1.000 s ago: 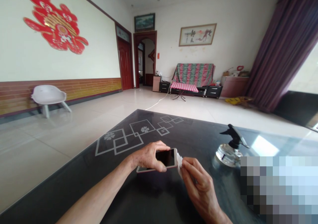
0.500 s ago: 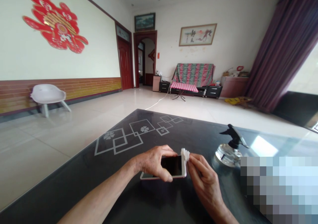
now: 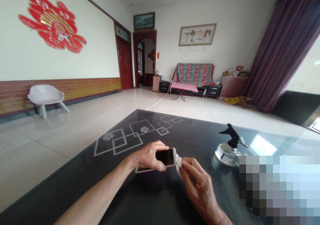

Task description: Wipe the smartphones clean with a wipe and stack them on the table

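Observation:
A white-framed smartphone (image 3: pixel 168 157) with a dark screen is held over the black table (image 3: pixel 140 198). My left hand (image 3: pixel 150 155) grips it across its middle, thumb on the near edge and fingers over the far edge. My right hand (image 3: pixel 197 176) is closed, pinching a crumpled white tissue (image 3: pixel 178 161) against the phone's right end. Part of the tissue is hidden inside the right fingers. To the right of that hand a clear spray bottle (image 3: pixel 227 151) with a black trigger head stands on the table.
Pale line patterns mark the table's far left part. A blurred-out patch (image 3: pixel 280 188) covers the right corner. Across the tiled floor are a white chair (image 3: pixel 46 95), a small pink-striped table (image 3: pixel 184 86) and a cloth-covered stand (image 3: pixel 195 74).
Both hands have shifted slightly left with the phone, and its right end now tilts upward. The tissue has moved from the far right corner down along the right end.

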Action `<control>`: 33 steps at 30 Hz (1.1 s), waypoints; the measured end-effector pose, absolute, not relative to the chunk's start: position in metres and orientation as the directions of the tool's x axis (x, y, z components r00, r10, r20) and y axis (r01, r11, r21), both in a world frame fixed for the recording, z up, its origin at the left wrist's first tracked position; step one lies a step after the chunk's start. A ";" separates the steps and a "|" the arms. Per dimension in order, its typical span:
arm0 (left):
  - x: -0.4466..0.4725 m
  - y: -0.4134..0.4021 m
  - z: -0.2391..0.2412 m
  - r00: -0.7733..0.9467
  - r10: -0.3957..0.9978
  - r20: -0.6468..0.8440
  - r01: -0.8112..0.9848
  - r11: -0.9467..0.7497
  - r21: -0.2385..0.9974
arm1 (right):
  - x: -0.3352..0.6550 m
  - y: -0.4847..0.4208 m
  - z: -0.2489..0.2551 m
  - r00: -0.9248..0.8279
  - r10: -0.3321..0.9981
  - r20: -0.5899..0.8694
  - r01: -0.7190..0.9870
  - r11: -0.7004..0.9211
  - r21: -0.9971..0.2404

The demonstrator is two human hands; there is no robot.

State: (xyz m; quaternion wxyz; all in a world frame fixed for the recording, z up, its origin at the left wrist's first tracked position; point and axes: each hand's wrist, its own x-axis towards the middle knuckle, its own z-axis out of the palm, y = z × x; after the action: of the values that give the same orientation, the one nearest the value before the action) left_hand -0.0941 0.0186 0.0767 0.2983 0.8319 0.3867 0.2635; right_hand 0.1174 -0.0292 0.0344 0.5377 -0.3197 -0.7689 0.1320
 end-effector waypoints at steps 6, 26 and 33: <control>-0.086 0.013 0.078 0.634 0.744 0.213 0.440 -0.573 0.692 | 0.127 -0.022 0.035 -0.163 0.666 0.728 0.398 0.719 -0.569; -0.093 0.016 0.078 0.578 0.795 0.187 0.491 -0.521 0.698 | 0.120 -0.027 0.033 -0.200 0.666 0.718 0.350 0.733 -0.583; -0.080 0.009 0.078 0.670 0.713 0.207 0.434 -0.603 0.670 | 0.134 -0.016 0.031 -0.137 0.700 0.701 0.393 0.688 -0.610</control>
State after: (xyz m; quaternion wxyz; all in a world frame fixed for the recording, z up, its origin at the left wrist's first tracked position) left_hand -0.0795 0.0093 0.0779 0.2977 0.8640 0.3317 0.2343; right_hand 0.1337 -0.0158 0.0314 0.5435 -0.3687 -0.7408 0.1413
